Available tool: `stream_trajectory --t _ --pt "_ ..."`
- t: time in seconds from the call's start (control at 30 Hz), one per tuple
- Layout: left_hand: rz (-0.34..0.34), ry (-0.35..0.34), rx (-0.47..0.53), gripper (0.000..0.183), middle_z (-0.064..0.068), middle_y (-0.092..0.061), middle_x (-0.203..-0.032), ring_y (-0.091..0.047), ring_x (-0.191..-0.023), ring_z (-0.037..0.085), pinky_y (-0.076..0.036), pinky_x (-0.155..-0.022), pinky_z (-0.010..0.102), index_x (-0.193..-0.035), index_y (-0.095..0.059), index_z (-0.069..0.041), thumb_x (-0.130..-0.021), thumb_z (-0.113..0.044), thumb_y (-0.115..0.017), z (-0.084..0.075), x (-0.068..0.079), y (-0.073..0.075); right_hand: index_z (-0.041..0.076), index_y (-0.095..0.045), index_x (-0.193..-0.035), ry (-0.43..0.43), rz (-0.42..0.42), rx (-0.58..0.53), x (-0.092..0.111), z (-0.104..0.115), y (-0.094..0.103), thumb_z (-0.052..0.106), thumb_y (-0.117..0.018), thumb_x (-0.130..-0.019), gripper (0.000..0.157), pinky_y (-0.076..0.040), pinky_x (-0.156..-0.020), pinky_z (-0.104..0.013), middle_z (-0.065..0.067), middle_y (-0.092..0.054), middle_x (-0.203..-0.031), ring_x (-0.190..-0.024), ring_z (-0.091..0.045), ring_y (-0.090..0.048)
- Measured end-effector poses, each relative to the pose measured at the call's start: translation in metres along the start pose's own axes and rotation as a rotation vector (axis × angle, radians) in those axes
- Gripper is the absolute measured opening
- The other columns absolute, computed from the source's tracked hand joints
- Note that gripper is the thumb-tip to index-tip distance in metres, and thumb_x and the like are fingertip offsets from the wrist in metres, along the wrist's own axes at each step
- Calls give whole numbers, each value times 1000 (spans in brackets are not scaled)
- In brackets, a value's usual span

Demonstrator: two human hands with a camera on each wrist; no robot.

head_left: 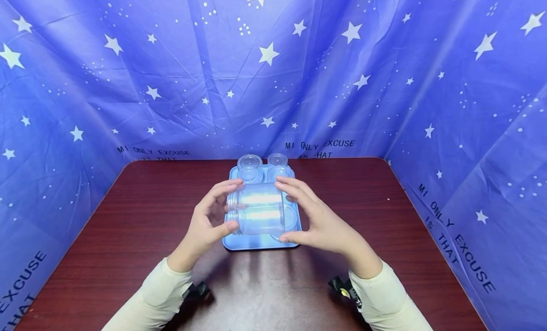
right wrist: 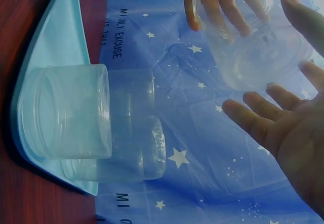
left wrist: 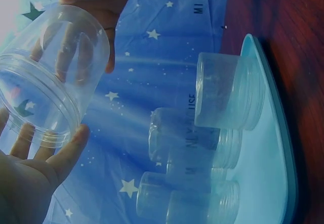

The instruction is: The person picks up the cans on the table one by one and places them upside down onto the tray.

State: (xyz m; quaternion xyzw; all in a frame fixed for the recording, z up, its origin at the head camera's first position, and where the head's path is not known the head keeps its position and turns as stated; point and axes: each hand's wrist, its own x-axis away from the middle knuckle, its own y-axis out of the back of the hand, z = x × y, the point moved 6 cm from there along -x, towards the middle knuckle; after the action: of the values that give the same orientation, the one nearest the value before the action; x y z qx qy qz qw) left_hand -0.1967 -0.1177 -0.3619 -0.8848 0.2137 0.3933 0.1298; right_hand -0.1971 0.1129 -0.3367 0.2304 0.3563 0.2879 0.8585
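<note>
A clear plastic jar [head_left: 260, 207] lies sideways in the air between both hands, above a light blue tray [head_left: 243, 242]. My left hand [head_left: 211, 214] grips its threaded mouth end, thumb below and fingers above. At the smooth base end, my right hand [head_left: 318, 217] holds it between thumb and fingertips. No lid covers the mouth in the left wrist view, where the held jar [left wrist: 76, 47] appears tilted. Behind and below it, several similar clear jars [left wrist: 217, 90] stand mouth down on the tray, partly hidden in the head view.
A dark red wooden table [head_left: 171, 198] carries the tray near its middle. Blue curtains [head_left: 179, 60] with white stars enclose the back and both sides. Black devices [head_left: 198, 290] sit at the wrists, beside pale sleeves [head_left: 158, 293].
</note>
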Motion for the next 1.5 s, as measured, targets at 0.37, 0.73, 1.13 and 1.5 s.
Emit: stream_trajectory --t 0.37,0.73,1.13,1.5 --pt "-2 -10 -10 66 30 -42 -150 -46 -141 36 -56 -99 50 -141 -43 15 -90 -9 -78 -2 -2 -4 8 -35 -157 43 -33 -108 -2 -3 -2 5 -91 -75 99 -47 -110 -50 -10 -26 -165 -150 -26 -31" --pt "3 -8 -18 68 33 -40 -150 -45 -142 36 -56 -99 49 -142 -43 15 -90 -12 -79 -2 -4 -5 7 -39 -153 61 -76 -154 -3 -5 -2 2 -93 -71 98 -47 -111 -44 -12 -30 -163 -148 -27 -34" --pt "21 15 -51 69 33 -39 -150 -43 -142 39 -56 -98 50 -142 -42 15 -90 -10 -80 -5 3 -3 8 -45 -148 78 -110 -187 0 -8 -9 5 -95 -69 93 -48 -110 -40 -14 -36 -158 -144 -28 -39" --pt "21 -22 -22 71 34 -39 -149 -42 -142 40 -55 -101 45 -139 -42 19 -85 -4 -83 -6 -2 -1 6 -46 -145 103 -123 -170 -2 -8 -4 3 -96 -67 93 -47 -110 -39 -14 -37 -157 -143 -29 -40"
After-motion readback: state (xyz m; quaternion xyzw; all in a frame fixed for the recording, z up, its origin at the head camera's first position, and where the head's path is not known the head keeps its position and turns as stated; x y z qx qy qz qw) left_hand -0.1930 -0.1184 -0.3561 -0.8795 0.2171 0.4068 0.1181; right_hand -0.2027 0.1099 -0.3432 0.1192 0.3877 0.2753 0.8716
